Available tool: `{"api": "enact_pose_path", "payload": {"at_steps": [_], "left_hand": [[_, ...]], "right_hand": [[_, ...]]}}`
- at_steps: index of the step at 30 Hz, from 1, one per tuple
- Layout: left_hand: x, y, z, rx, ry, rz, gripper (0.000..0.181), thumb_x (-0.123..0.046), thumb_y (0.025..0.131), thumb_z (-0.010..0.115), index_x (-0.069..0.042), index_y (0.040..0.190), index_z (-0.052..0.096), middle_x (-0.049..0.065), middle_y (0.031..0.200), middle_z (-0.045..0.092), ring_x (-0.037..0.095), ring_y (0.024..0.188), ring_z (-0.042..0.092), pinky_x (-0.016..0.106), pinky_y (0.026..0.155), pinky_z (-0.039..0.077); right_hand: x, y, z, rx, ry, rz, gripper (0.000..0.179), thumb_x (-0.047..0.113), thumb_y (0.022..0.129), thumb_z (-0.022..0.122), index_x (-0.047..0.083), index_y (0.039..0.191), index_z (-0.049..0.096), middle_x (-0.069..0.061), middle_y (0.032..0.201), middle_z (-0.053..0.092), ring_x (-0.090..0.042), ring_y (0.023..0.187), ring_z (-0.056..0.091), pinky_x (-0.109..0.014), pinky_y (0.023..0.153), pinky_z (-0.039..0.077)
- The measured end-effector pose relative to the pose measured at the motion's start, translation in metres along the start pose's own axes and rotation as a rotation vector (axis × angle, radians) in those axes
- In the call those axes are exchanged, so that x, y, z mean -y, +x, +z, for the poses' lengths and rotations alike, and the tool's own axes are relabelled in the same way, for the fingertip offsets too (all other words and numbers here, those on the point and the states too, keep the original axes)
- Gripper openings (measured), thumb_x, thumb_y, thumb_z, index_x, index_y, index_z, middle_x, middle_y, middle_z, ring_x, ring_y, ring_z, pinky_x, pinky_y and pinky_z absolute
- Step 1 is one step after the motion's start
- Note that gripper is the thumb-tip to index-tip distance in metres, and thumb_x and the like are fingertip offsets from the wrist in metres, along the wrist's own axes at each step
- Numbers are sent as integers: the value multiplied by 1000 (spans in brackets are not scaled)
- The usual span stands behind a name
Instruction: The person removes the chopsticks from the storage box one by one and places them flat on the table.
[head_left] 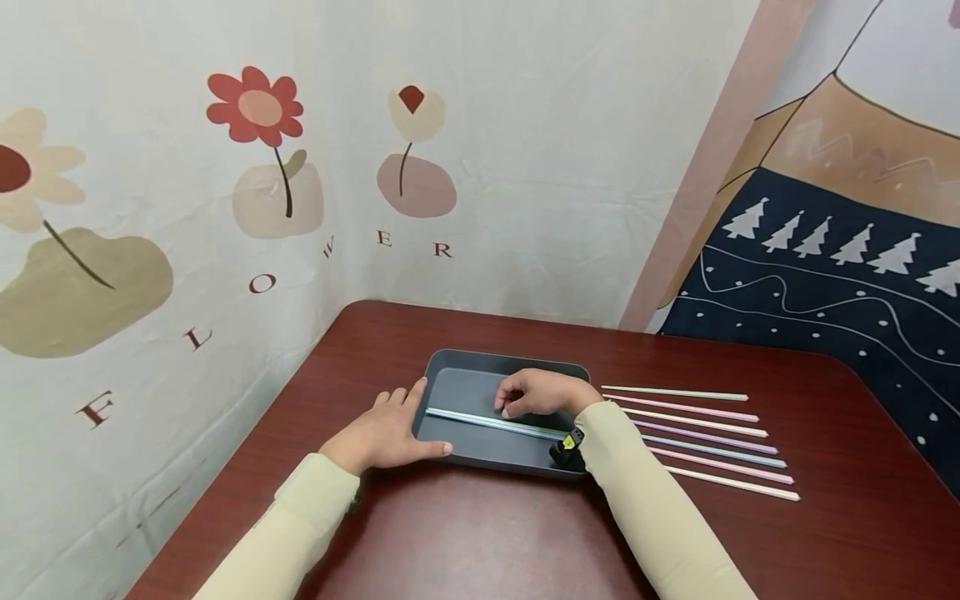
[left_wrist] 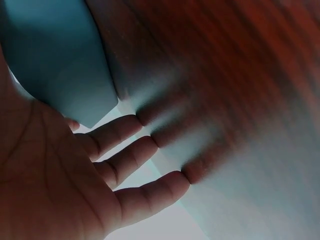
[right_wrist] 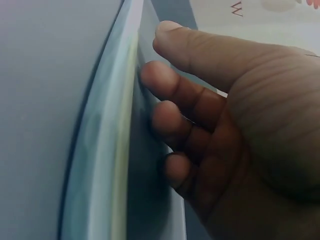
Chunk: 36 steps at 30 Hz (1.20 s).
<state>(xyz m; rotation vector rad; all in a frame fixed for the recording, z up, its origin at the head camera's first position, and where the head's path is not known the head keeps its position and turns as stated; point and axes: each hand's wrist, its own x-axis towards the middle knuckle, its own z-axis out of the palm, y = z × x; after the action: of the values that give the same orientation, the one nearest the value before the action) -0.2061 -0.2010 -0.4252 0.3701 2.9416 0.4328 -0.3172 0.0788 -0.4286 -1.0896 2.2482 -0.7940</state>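
Note:
A dark grey rectangular tray [head_left: 480, 450] lies on the table, with long, thin, pale-blue sticks [head_left: 480, 422] lengthwise inside it. In the right wrist view the sticks [right_wrist: 107, 120] show a pale-blue band and a yellowish edge, close together. My left hand [head_left: 386, 429] is at the tray's left end, fingers spread and straight, thumb by the near rim. Its palm and fingers [left_wrist: 150, 197] show in the left wrist view. Over the tray, my right hand [head_left: 542, 392] hovers just beyond the sticks, fingers loosely bent, nothing between thumb and fingertips.
Several slim sticks [head_left: 723, 472] in pink, cream, purple, blue and green lie in a spaced row right of the tray, partly behind the right forearm. The reddish-brown table [head_left: 480, 525] meets a flower-printed curtain [head_left: 525, 208] at the back.

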Motion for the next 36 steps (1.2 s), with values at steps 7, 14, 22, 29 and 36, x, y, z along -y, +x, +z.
{"api": "enact_pose_path", "payload": {"at_steps": [7,14,22,29,36], "left_hand": [[1,-1,0,-1,0,-3,125,-82,73,62,-1,157,19,23,144,43,43,129,38,50,99,44],[0,-1,-1,1,0,-1,125,-83,72,61,-1,157,20,24,143,42,41,127,40,50,98,43],[-1,-1,-1,2,2,1,125,-83,72,61,-1,157,20,24,144,42,42,128,40,50,99,43],[-1,0,0,-1,-1,1,125,-83,72,61,-1,157,20,22,145,42,41,128,39,49,99,43],[0,1,1,-3,-3,-2,125,-83,72,61,-1,157,20,23,144,42,41,127,40,49,98,44]], "right_hand": [[2,4,4,19,-28,0,6,11,94,69,17,96,69,5,84,59,-10,76,51,-28,71,44],[3,4,4,18,-47,-4,10,8,95,66,17,96,69,5,81,58,-9,73,50,-28,69,44],[1,3,4,16,-45,-7,10,10,97,65,18,98,70,5,82,58,-8,72,50,-27,69,43],[3,3,5,3,-65,-15,11,8,96,64,18,99,69,5,79,57,-9,69,49,-27,68,43],[4,2,6,-17,-87,-2,10,10,95,67,19,99,69,4,77,57,-10,68,49,-29,68,44]]}}
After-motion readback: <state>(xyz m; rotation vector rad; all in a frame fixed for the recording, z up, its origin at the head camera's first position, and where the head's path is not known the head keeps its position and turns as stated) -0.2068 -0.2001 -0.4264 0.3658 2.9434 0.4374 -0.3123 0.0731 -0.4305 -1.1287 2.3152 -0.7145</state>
